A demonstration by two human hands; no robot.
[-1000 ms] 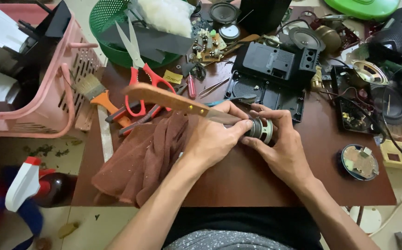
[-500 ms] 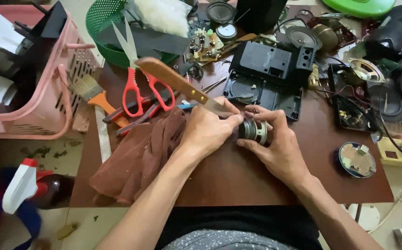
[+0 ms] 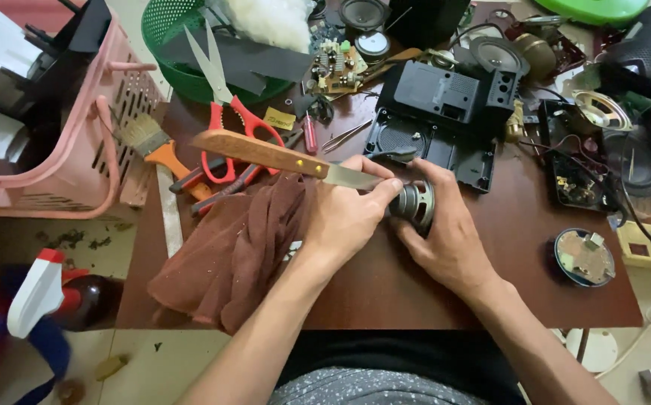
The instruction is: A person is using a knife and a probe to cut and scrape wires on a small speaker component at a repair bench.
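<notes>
My left hand (image 3: 346, 217) grips the blade of a knife (image 3: 280, 156) near its tip; the wooden handle sticks out up and to the left. The blade's tip meets a small round speaker (image 3: 416, 203) that my right hand (image 3: 451, 237) holds on its side against the brown table (image 3: 520, 292). A brown cloth (image 3: 231, 251) lies crumpled under my left forearm.
Red-handled scissors (image 3: 224, 127), a paintbrush (image 3: 153, 146) and a red screwdriver (image 3: 309, 135) lie behind the knife. A black plastic casing (image 3: 445, 112), circuit boards and other speakers crowd the far and right side. A pink basket (image 3: 85, 142) stands left, a green basket (image 3: 190, 71) behind.
The knife handle has swung up and to the left while both hands stayed on the speaker and shifted slightly.
</notes>
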